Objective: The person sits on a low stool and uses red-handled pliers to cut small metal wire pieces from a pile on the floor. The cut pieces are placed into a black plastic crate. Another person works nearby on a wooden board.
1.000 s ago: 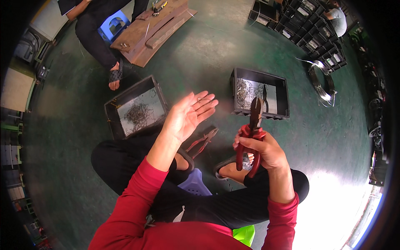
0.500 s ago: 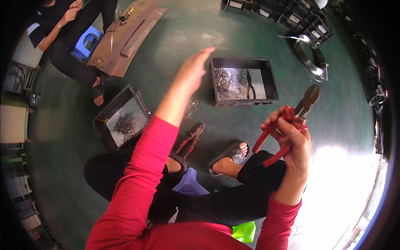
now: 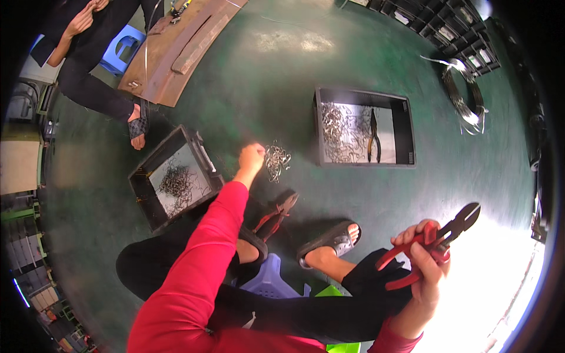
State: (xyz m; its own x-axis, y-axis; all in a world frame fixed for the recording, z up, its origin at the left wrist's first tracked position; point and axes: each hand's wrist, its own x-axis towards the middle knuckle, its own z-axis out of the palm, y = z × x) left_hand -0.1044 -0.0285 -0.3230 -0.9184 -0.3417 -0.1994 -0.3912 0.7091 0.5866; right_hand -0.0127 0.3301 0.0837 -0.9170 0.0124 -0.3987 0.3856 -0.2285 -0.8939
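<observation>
My left hand [image 3: 252, 159] is stretched out low over the green floor, its fingers closed at the edge of a small pile of bent wire pieces [image 3: 276, 160]. Whether it grips any of them I cannot tell for sure. My right hand [image 3: 425, 266] is held out to the right, shut on the red handles of wire cutters [image 3: 435, 238] with dark jaws pointing up and right. A second pair of red-handled pliers [image 3: 275, 216] lies on the floor by my left foot.
A black crate [image 3: 364, 128] ahead holds wire pieces and dark pliers [image 3: 373, 135]. Another black crate [image 3: 172, 179] with wire bits sits at left. A coil of wire [image 3: 465, 99] lies far right. Another person [image 3: 88, 59] sits by a brown board [image 3: 182, 41] at top left.
My left hand has gone from raised and open down to the wire pile on the floor. My right hand with the cutters has swung out to the right and lower.
</observation>
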